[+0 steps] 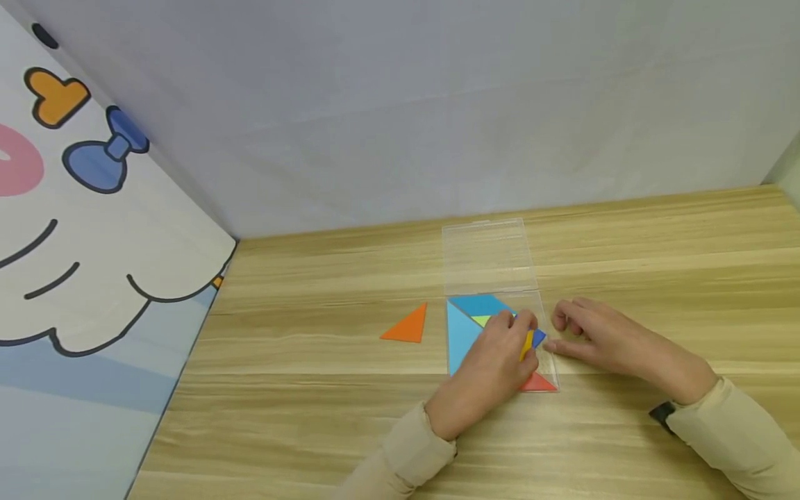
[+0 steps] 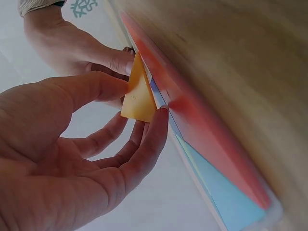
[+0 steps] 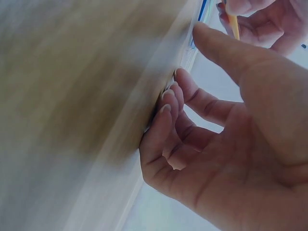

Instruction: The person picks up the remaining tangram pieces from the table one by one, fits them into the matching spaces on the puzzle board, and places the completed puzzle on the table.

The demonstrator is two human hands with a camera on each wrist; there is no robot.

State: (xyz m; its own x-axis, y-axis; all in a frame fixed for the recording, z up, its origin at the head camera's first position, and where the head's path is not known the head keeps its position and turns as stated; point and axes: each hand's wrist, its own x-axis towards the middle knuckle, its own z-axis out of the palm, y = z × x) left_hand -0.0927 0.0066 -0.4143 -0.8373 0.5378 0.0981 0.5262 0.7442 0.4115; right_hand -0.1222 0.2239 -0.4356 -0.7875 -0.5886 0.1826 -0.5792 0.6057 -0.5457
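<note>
My left hand (image 1: 490, 364) pinches a yellow tangram piece (image 2: 137, 98) between thumb and fingers, over a clear plastic case (image 1: 553, 357). In the case lie a light blue triangle (image 1: 460, 337), a medium blue piece (image 1: 482, 304), a light green piece (image 1: 479, 320), a dark blue piece (image 1: 539, 337) and a red piece (image 1: 542, 384). The left hand partly covers them. Beside the case's right edge, my right hand (image 1: 603, 340) rests on the table with loosely curled fingers and nothing in them. Its thumb tip lies at the case's edge.
An orange triangle (image 1: 407, 328) lies on the wooden table (image 1: 300, 410) left of the case. The case's clear lid (image 1: 487, 257) is folded back flat behind it. A pale wall (image 1: 450, 118) rises at the back, and a panel with cartoon shapes (image 1: 81, 229) stands on the left.
</note>
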